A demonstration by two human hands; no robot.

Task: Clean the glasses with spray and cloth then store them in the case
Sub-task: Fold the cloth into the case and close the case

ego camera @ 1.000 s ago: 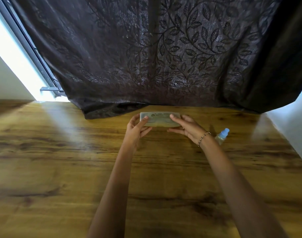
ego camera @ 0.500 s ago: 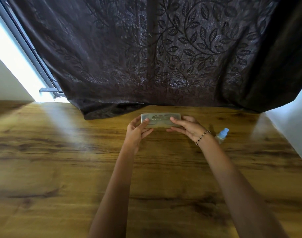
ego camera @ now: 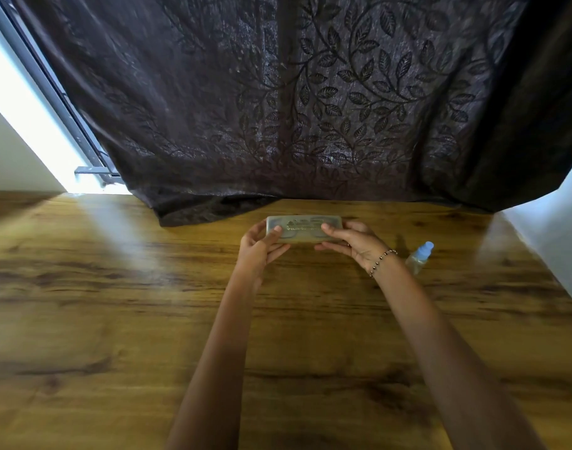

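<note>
A translucent grey-green glasses case (ego camera: 303, 226) with printed lettering is held near the far edge of the wooden table (ego camera: 115, 319), lid closed. The outline of glasses shows faintly through its lid. My left hand (ego camera: 260, 248) grips its left end, thumb on top. My right hand (ego camera: 352, 242), with a beaded bracelet at the wrist, grips its right end. A small clear spray bottle (ego camera: 419, 257) with a light blue cap stands on the table to the right of my right wrist. No cloth is in view.
A dark curtain (ego camera: 310, 108) with a leaf pattern hangs behind the table, its hem lying on the far edge. A bright window strip and metal frame (ego camera: 50, 89) are at the left. A white wall (ego camera: 557, 228) borders the table's right side.
The case has tilted slightly so its top faces me more. Both hands keep hold of it in nearly the same spot.
</note>
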